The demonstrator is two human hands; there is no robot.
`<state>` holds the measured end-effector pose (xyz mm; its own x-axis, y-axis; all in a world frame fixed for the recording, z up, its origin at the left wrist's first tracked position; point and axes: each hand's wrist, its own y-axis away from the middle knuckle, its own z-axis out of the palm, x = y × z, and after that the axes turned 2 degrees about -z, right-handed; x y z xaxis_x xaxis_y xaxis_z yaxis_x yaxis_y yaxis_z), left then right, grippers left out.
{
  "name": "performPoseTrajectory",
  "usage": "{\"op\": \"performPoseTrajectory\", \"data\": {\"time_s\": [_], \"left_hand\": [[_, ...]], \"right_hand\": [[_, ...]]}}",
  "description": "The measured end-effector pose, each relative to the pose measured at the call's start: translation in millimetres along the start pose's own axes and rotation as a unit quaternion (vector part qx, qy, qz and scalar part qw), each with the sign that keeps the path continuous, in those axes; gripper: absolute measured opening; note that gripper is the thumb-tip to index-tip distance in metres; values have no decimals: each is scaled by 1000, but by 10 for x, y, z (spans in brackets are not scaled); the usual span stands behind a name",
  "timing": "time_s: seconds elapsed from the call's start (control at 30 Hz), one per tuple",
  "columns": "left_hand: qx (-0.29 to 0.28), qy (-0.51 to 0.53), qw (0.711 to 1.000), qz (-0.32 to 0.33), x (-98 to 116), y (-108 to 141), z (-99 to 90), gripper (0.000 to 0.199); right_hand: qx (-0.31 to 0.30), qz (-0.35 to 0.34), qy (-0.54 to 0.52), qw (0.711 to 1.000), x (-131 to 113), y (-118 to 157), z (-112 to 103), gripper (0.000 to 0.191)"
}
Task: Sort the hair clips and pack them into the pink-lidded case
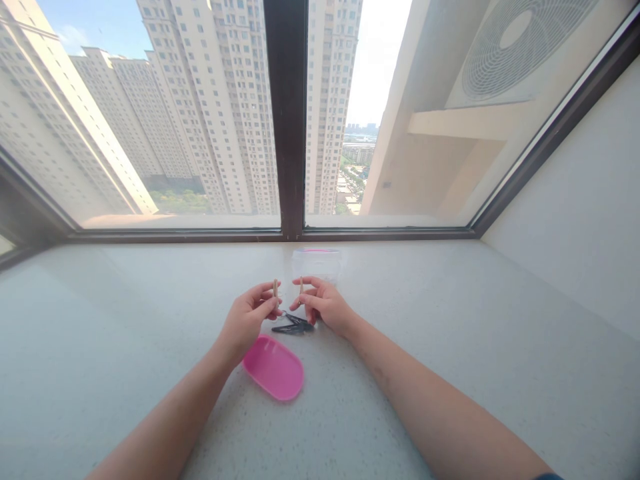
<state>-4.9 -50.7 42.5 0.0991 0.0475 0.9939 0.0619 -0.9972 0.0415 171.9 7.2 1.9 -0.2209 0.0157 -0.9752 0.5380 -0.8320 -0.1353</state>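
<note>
My left hand [254,308] pinches a slim beige hair clip [275,290] upright between thumb and fingers. Facing it, a short gap away, my right hand [323,303] holds another slim beige hair clip [301,288] between its thumb and forefinger. Several black snap hair clips [293,327] lie in a loose heap on the sill below the hands, partly under my right fingers. A pink oval dish [277,367] rests nearer to me, close to my left wrist.
Behind my hands stands a clear plastic container [320,263] with some pink along its top. The pale speckled sill [125,347] runs up to a dark window frame [290,133]. A white wall [575,200] borders the right side.
</note>
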Motion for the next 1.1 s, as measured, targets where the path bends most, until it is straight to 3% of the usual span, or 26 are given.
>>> {"op": "performPoseTrajectory", "data": {"time_s": [0.63, 1.1], "left_hand": [[-14, -53, 998, 19, 15, 7, -16, 29], [-13, -64, 998, 16, 31, 18, -3, 28]], "right_hand": [[2, 36, -2, 999, -2, 13, 7, 25], [-9, 20, -13, 1000, -3, 11, -1, 41]]}}
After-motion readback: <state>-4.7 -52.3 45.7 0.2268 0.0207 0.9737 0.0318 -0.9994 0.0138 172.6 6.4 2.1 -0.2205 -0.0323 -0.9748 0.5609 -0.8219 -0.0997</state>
